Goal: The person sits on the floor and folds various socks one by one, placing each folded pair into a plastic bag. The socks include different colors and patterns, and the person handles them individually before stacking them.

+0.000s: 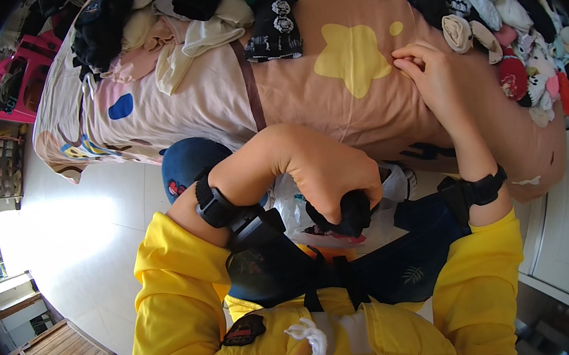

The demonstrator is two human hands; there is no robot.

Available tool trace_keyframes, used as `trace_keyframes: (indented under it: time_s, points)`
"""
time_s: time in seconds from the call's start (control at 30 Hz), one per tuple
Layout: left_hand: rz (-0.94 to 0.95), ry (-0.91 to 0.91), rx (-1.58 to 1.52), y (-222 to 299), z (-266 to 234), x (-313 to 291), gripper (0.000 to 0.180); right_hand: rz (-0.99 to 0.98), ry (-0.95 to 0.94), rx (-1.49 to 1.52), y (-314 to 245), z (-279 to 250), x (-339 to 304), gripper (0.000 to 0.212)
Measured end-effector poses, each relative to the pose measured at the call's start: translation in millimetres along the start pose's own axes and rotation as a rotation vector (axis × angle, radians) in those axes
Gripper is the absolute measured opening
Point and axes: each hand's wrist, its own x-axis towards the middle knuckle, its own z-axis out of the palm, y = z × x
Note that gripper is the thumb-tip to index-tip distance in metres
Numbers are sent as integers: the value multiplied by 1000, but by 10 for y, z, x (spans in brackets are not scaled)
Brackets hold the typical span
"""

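The left hand point(329, 172) grasps a black bundle point(353, 215), partly hidden beneath it, over a bag point(288, 208); the right hand point(431, 75), released, nears a star point(353, 57), and a patch point(243, 329) is illegible.

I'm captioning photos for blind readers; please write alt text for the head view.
A person's left hand grips a bunched black cloth near a translucent plastic bag, while the right hand, seemingly empty, is over a patterned sheet beside a printed yellow star. A clothing pile and a sock pile lie farther back.
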Motion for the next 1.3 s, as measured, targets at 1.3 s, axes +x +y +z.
trace_keyframes:
  time_s: [1.3]
  points:
    - [192, 1390, 301, -193, -181, 42, 28, 178, -171, 270, -519, -407, -492, 24]
